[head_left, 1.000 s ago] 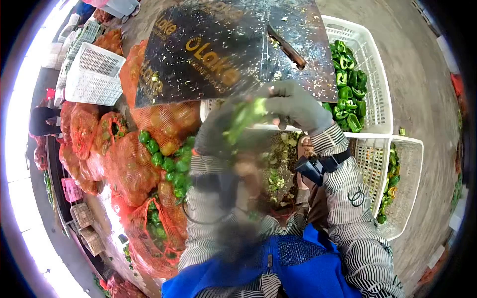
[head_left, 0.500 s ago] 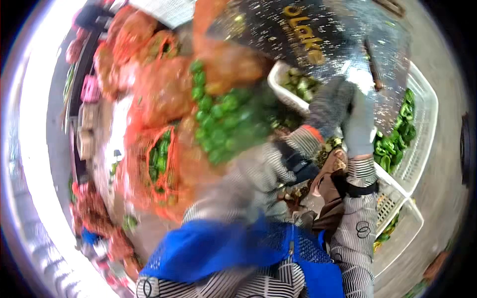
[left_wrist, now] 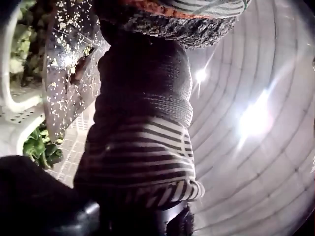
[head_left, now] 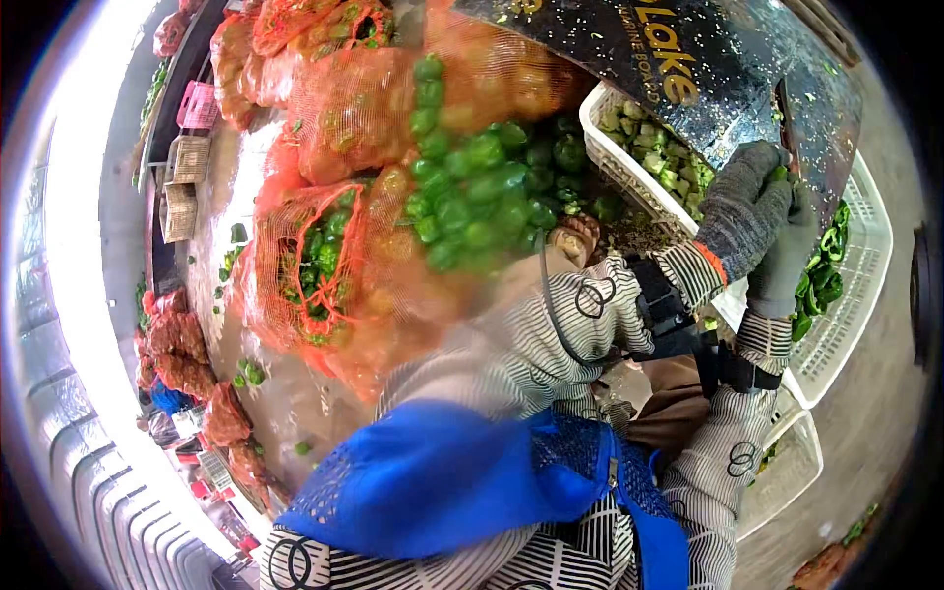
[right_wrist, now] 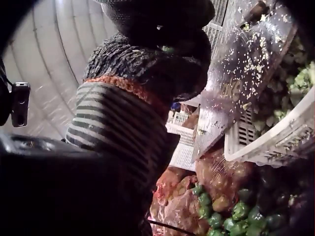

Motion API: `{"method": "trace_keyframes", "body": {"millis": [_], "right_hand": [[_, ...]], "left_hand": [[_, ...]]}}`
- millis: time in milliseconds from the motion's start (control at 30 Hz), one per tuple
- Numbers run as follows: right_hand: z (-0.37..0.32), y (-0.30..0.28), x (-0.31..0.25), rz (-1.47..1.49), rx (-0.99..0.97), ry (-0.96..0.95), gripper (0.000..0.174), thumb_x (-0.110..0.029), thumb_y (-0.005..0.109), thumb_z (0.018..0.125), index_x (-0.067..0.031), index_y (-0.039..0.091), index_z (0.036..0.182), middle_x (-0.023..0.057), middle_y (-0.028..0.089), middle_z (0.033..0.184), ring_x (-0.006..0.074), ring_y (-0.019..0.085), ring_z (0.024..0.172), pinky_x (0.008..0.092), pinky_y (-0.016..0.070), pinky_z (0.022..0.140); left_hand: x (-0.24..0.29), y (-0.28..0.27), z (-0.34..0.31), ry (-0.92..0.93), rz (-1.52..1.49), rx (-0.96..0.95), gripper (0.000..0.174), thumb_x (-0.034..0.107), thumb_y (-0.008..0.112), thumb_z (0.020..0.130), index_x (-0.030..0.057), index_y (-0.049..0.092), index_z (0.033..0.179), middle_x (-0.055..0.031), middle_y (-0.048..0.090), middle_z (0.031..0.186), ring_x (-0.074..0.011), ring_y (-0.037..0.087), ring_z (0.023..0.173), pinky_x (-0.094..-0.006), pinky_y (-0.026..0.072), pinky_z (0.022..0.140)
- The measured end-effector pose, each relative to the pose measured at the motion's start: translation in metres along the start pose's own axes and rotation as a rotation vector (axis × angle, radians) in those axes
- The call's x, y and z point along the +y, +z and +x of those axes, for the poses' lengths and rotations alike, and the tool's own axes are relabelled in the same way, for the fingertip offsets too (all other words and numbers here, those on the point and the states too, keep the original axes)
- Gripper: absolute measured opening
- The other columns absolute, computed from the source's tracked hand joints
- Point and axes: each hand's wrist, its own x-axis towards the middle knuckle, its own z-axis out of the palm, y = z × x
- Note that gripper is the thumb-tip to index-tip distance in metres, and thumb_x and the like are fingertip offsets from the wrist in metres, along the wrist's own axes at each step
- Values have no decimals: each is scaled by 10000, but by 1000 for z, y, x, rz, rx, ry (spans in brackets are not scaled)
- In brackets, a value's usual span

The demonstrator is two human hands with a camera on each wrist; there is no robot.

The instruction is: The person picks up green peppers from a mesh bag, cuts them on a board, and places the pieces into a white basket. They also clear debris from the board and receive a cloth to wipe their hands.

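My left hand (head_left: 742, 211), in a dark grey knit glove with an orange cuff, is pressed up against my right hand (head_left: 787, 258) in a lighter grey glove. Between them they grip a green pepper (head_left: 780, 174), of which only a small bit shows at the fingertips. In the head view both hands are over the near edge of the speckled black board (head_left: 728, 59), and the left covers most of the right hand's fingers. A knife (left_wrist: 81, 69) lies on the board just beyond them.
A white basket of pale green offcuts (head_left: 654, 152) stands left of the hands. Right of them is a white crate (head_left: 878, 246) with cut green peppers (head_left: 821, 280). Whole green peppers (head_left: 472, 197) lie on orange mesh sacks (head_left: 354, 118) at the left.
The head view has swung left and down. My hands, earlier apart with a blurred green piece at the left one, have come together beside the board's near edge.
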Motion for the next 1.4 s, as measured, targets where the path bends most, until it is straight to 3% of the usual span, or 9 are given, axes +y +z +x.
{"method": "trace_keyframes", "body": {"millis": [133,367,500,700,767,900,967,1133,1400], "right_hand": [[-1,8,-7,155,67,11,151,-93,652,892,26,630,982,-1,627,827,66,547,746,214,442,658],[2,-11,-13,209,235,-50,79,24,610,858,-8,638,925,27,623,803,120,587,707,254,497,687],[-5,-20,-24,-316,-148,-161,424,14,625,850,-46,586,1268,75,564,1303,167,598,1037,303,498,862],[-16,-60,13,52,91,-59,504,8,566,887,32,455,1378,135,577,1288,196,596,1088,315,482,944],[-18,-73,-23,-216,317,-135,498,10,542,895,-4,458,1386,146,584,1267,234,602,1092,342,493,938],[-14,-229,52,179,217,489,415,-93,551,937,-65,520,1350,139,505,1376,229,542,1200,343,466,978],[-24,-245,90,-1351,162,-29,399,-124,565,947,-66,528,1340,135,465,1419,216,516,1232,326,433,1009],[-40,-48,41,-312,-26,-345,278,49,595,860,-71,621,1109,119,588,1295,269,535,1225,325,448,997],[-91,232,152,-297,-765,27,425,-98,525,864,-60,561,1286,190,580,1258,350,597,1095,383,488,950]], "left_hand": [[-7,1,16,-351,-551,204,288,50,565,863,-15,565,1144,-92,626,1013,-157,578,896,-315,489,792],[-26,-7,34,-361,-643,397,341,-29,570,827,34,536,1161,-64,561,1031,-163,530,908,-298,459,844],[-26,-7,32,-240,-431,476,300,93,566,921,70,508,1214,-54,574,894,-126,559,674,-237,472,552],[21,-7,-3,-210,-628,-329,420,287,647,902,17,560,1212,-202,629,1100,-245,615,988,-344,490,881],[37,-58,5,122,70,-453,487,332,711,845,45,587,1219,-188,634,1144,-273,624,1025,-366,502,896],[16,-205,7,-206,300,-229,417,289,631,904,91,586,1268,-150,626,1226,-256,628,1073,-353,492,932],[-30,-286,-1,-340,846,-65,445,300,639,908,26,575,1253,-97,683,1059,-156,632,971,-288,504,840],[-145,-383,-59,-1116,1258,-327,841,439,736,776,45,391,1434,-210,430,1441,-348,422,1326,-407,350,1100],[-229,-407,-121,-749,1434,8,1035,420,833,652,106,293,1477,-199,325,1479,-409,283,1368,-477,278,1137]]}}
